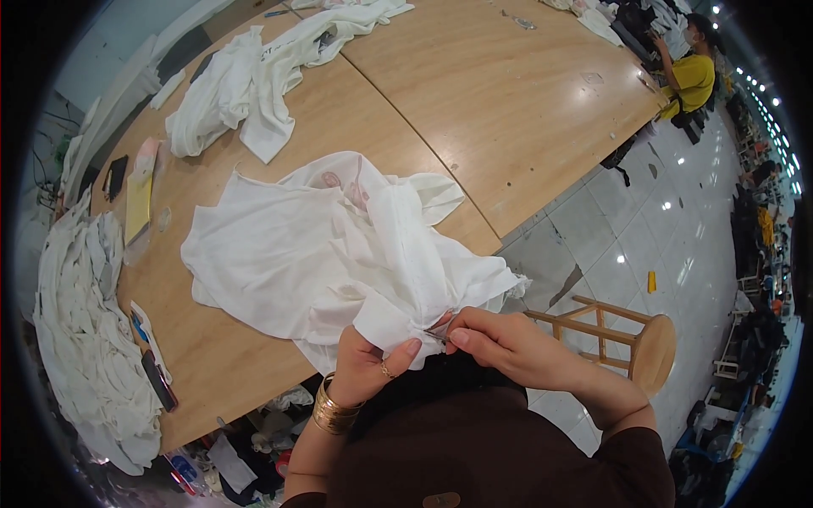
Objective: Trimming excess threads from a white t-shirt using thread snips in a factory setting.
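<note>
A white garment point(271, 237) with a reddish print lies spread over the table's near edge, its gathered end drawn up close to my body. My left hand point(373, 364), with a ring and gold bracelets, is closed on the cloth, thumb on top. Beside it my right hand point(491, 334) is closed in a pinch on a small, thin metal tool point(435, 336). The tool's tip meets the fabric near my left thumb; its exact kind is mostly hidden by my fingers.
Other white garments point(224, 106) lie at the far left of the wooden table point(474, 76). A heap of white cloth point(93, 339) and a dark phone-like object point(159, 381) are at the left. A wooden stool point(654, 351) stands right; a person in yellow point(693, 80) works far right.
</note>
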`<state>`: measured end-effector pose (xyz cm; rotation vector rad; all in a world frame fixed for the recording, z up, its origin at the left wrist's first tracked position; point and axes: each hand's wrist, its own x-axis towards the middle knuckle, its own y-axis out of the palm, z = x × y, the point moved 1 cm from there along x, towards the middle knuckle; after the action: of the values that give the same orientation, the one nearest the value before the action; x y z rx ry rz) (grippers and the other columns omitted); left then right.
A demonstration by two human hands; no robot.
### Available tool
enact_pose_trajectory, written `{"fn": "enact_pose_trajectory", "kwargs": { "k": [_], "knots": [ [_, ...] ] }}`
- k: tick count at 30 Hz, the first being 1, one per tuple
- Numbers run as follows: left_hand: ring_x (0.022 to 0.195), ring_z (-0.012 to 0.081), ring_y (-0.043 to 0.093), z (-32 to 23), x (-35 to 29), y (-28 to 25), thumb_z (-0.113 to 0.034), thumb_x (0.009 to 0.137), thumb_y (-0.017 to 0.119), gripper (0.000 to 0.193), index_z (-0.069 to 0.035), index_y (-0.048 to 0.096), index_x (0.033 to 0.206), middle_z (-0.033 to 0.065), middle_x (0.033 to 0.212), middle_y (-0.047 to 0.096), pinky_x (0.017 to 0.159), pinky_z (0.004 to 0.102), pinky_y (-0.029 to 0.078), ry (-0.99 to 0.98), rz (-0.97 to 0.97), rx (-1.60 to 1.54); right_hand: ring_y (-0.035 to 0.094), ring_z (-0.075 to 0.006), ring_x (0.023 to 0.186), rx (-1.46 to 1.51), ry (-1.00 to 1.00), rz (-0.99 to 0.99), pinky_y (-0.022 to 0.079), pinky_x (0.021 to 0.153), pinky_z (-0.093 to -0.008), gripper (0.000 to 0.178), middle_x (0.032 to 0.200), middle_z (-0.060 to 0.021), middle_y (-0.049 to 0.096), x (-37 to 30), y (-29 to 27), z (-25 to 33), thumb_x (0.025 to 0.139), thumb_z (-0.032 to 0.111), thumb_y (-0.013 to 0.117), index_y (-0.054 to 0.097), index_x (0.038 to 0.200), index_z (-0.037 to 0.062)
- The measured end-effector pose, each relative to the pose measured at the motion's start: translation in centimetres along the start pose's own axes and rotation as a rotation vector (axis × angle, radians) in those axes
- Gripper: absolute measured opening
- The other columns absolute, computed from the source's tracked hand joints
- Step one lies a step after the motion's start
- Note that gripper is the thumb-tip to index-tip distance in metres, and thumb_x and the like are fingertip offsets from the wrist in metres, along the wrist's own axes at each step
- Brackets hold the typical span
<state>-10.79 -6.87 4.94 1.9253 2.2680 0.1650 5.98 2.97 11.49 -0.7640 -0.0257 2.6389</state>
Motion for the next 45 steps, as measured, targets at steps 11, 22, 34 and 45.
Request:
{"fn": "enact_pose_trajectory", "kwargs": {
  "k": [11,22,34,45],
  "knots": [
    [0.081,0.0120,0.056,-0.5,-0.2,-0.2,-0.011,0.076,0.062,0.024,0.000,0.059,0.097,0.0053,0.090,0.062,0.073,0.0259,0.044,-0.005,0.047,0.042,0.057,-0.0277,0.074,-0.050,-0.042,-0.057,0.043,0.068,-0.0316,0.031,0.081,-0.0158,0.059,0.3,0.3,0.2,0.091,0.029,0.044,0.051,0.104,0.0025],
    [0.085,0.0107,0.055,-0.7,-0.3,-0.5,-0.010,0.077,0.060,0.027,0.001,0.056,0.102,0.0048,0.093,0.061,0.074,0.0257,0.044,-0.073,0.102,-0.059,0.047,-0.0200,0.053,-0.242,-0.101,-0.152,0.039,0.053,-0.0290,0.025,0.062,-0.0106,0.053,0.3,1.0,-0.2,0.088,0.027,0.050,0.054,0.098,0.0048],
    [0.085,0.0111,0.055,0.0,-0.3,-0.7,-0.013,0.077,0.060,0.031,0.000,0.055,0.104,0.0043,0.094,0.060,0.074,0.0257,0.045,-0.104,0.103,-0.140,0.055,-0.0379,0.065,-0.256,-0.087,-0.090,0.042,0.057,-0.0403,0.030,0.069,-0.0192,0.057,0.2,0.5,0.8,0.089,0.032,0.044,0.052,0.093,0.0025],
    [0.086,0.0113,0.054,0.0,-0.3,-0.7,-0.011,0.077,0.060,0.030,0.001,0.054,0.104,0.0047,0.096,0.058,0.077,0.0260,0.043,-0.054,0.134,-0.037,0.052,-0.0373,0.055,-0.522,-0.221,-0.238,0.039,0.048,-0.0440,0.031,0.059,-0.0169,0.054,-0.1,1.4,0.4,0.088,0.033,0.046,0.045,0.083,0.0031]
  ]
}}
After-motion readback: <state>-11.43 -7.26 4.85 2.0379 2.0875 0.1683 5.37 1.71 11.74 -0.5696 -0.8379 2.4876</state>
